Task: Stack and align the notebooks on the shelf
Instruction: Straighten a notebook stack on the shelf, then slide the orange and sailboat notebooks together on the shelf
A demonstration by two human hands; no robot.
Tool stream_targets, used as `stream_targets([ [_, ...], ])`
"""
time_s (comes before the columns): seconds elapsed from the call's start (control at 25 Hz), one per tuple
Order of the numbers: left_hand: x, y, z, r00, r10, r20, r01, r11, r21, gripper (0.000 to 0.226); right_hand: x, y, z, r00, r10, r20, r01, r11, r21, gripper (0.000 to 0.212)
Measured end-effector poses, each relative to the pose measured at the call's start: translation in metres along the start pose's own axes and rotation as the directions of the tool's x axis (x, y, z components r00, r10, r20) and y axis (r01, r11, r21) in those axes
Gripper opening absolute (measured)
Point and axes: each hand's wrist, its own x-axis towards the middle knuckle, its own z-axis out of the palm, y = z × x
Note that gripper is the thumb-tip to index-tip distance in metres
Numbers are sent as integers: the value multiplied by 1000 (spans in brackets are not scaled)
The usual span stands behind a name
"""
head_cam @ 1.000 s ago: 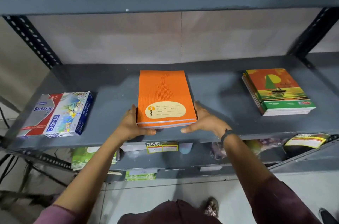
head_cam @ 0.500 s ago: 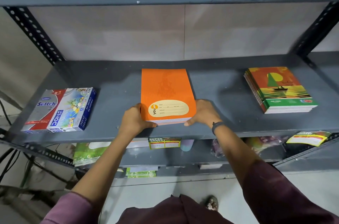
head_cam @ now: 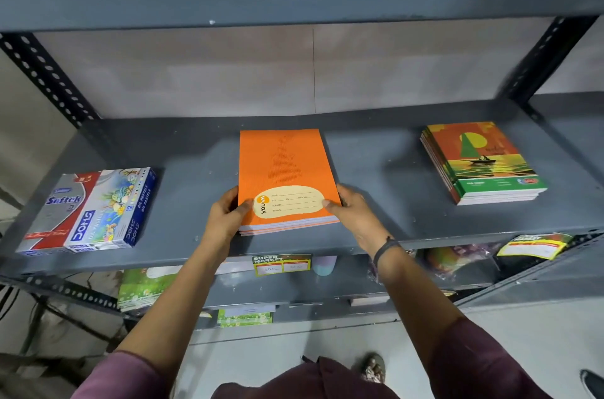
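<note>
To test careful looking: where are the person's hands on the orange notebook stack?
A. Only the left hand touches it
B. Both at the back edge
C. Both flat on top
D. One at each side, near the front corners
D: the left hand and the right hand grip opposite sides of the orange notebook stack near its front corners.

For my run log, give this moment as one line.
left hand: grips orange notebook stack | right hand: grips opposite side | stack: flat on shelf
</note>
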Motion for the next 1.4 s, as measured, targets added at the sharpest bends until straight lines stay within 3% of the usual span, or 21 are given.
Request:
stream_targets([
  [0.36,2,0,52,995,7,97,-10,1000,29,31,-15,8,-53,996,7,-88,-2,999,50,33],
  [0.44,6,2,56,999,33,40,-36,996,77,20,-15,4,-63,994,-2,-109,8,998,56,43],
  [0.48,8,2,61,992,106,-69,-92,978,190,15,-14,2,-73,987,-17,-158,20,1000,20,51],
  [0.56,1,11,81,895,364,-258,-211,855,473,28,-12,-4,-105,941,-121,-317,76,986,-151,55],
  [0.64,-13,30,121,786,561,-259,-382,771,509,43,-16,-11,-151,841,-292,-455,146,933,-329,49],
  [0.68,-21,40,147,788,580,-207,-457,777,434,44,-18,-11,-178,782,-360,-510,142,898,-416,47],
  [0.76,-26,50,205,874,482,-58,-462,862,208,44,-19,-3,-231,702,-394,-593,41,854,-519,50],
  [0.8,-26,54,234,927,375,21,-375,922,97,44,-15,11,-258,687,-351,-636,-30,861,-508,51],
  [0.88,-22,57,283,978,140,154,-137,990,-25,38,-16,34,-295,731,-170,-661,-99,932,-349,56],
  [0.96,-17,55,323,970,27,241,-15,999,-52,25,-16,56,-315,819,-67,-570,-4,993,-122,62],
  [1.08,-14,52,360,962,54,268,-54,999,-7,22,-19,64,-321,894,-70,-442,107,993,58,35],
  [1.24,-18,51,368,983,99,158,-111,991,75,34,-15,63,-317,927,-112,-358,153,984,87,55],
  [1.4,-12,48,340,990,75,117,-78,997,20,36,-3,62,-296,953,-131,-274,160,983,86,42],
])
